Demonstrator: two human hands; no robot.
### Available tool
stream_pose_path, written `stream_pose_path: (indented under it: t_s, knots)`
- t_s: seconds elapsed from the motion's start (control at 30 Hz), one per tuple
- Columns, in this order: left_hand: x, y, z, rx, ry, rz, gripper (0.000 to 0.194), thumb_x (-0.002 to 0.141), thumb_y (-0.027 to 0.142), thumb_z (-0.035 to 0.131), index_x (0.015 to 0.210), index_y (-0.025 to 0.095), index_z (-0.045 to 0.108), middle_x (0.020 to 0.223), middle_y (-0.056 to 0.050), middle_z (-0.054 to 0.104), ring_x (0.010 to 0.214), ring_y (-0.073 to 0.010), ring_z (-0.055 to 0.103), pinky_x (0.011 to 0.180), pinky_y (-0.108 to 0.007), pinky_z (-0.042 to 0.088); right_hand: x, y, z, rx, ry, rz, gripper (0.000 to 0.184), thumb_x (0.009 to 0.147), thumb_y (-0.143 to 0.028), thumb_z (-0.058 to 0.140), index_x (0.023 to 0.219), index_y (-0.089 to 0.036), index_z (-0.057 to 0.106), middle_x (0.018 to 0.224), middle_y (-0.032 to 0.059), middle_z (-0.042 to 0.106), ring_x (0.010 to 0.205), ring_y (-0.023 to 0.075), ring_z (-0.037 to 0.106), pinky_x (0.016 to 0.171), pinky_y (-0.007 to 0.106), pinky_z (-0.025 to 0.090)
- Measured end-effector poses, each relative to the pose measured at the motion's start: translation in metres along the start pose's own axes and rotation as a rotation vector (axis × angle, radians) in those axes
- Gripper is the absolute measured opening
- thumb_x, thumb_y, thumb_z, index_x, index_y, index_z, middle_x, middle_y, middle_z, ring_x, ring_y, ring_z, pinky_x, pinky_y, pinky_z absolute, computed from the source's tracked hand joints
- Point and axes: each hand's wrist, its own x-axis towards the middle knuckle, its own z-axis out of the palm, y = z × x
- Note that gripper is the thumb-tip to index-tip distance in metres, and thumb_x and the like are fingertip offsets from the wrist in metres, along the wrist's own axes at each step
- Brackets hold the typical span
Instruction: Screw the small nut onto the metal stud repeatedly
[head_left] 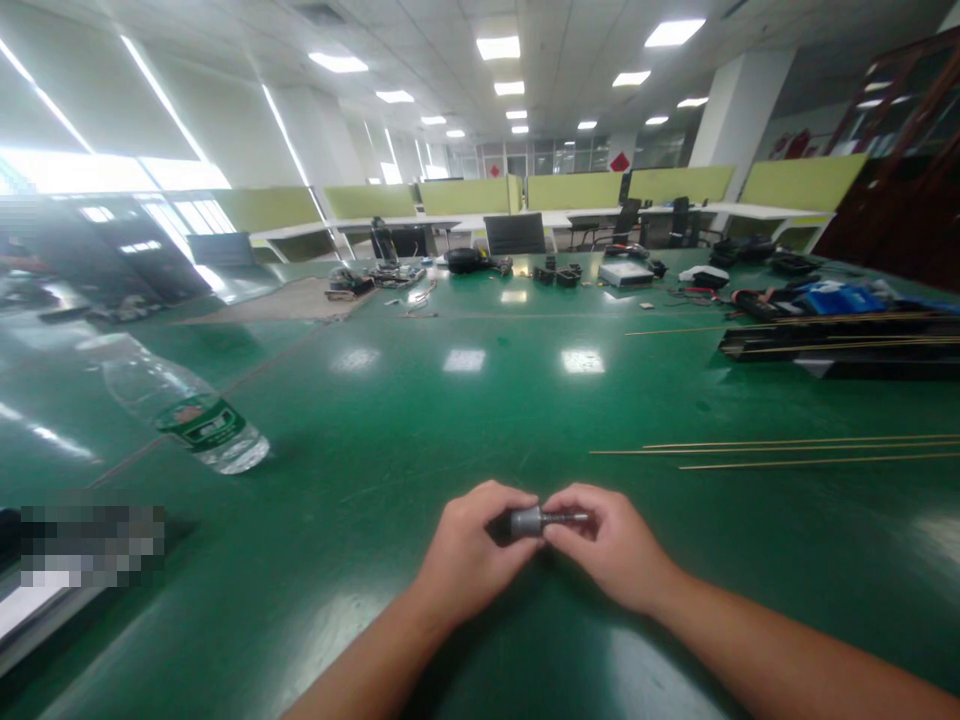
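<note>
Low in the middle of the view, my left hand (474,548) is closed round a small grey metal cylinder (526,521). A thin, dark rod (559,518) with a paler tip extends from the cylinder's right end, lying level. My right hand (616,552) pinches around this rod, its thumb and fingertips against the place where rod meets cylinder. Both hands nearly touch each other just above the green tabletop (420,420). The cylinder's left end is dark and partly hidden by my left fingers.
A clear plastic bottle (199,418) with a green label stands at left. Thin brass-coloured rods (787,449) lie at right, near a black tray (840,352) with a blue item. Electronics, including a silver box (625,272), line the far edge. A pixelated object sits lower left.
</note>
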Motion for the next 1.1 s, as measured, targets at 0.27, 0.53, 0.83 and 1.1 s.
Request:
stream_pose_path:
  t_s: [0.27, 0.53, 0.83, 1.1]
  knots:
    - [0.0009, 0.0033, -0.0013, -0.009, 0.013, 0.007, 0.02, 0.073, 0.022, 0.076, 0.093, 0.022, 0.072, 0.091, -0.004, 0.073, 0.084, -0.0184, 0.067, 0.076, -0.029, 0.051, 0.0001, -0.0006, 0.0005, 0.038, -0.009, 0.009, 0.01, 0.077, -0.02, 0.07, 0.086, -0.017, 0.071, 0.085, 0.0038, 0.071, 0.077, 0.0182, 0.067, 0.07, 0.027, 0.051]
    - [0.001, -0.0001, -0.0031, 0.009, 0.014, 0.029, 0.021, 0.074, 0.024, 0.077, 0.095, 0.023, 0.072, 0.092, -0.002, 0.073, 0.084, -0.0172, 0.067, 0.076, -0.028, 0.051, 0.0005, -0.0018, 0.0001, 0.028, 0.009, 0.015, 0.01, 0.076, -0.02, 0.07, 0.084, -0.015, 0.071, 0.08, 0.0037, 0.071, 0.073, 0.0177, 0.066, 0.067, 0.026, 0.051]
    - [0.001, -0.0006, -0.0055, 0.023, 0.026, 0.024, 0.024, 0.072, 0.019, 0.077, 0.095, 0.025, 0.072, 0.091, 0.0, 0.073, 0.084, -0.0157, 0.067, 0.077, -0.027, 0.051, 0.0015, 0.0007, 0.0007, 0.05, 0.016, 0.035, 0.013, 0.076, -0.023, 0.071, 0.085, -0.015, 0.071, 0.078, 0.0032, 0.071, 0.071, 0.0175, 0.066, 0.065, 0.026, 0.049]
    - [0.0019, -0.0033, -0.0059, 0.033, 0.028, 0.029, 0.023, 0.073, 0.021, 0.077, 0.094, 0.024, 0.072, 0.09, 0.0, 0.073, 0.083, -0.0158, 0.067, 0.077, -0.027, 0.05, 0.0016, 0.0027, 0.0001, 0.078, 0.01, 0.069, 0.014, 0.076, -0.024, 0.07, 0.086, -0.015, 0.07, 0.075, 0.0021, 0.069, 0.066, 0.0157, 0.062, 0.061, 0.025, 0.046]
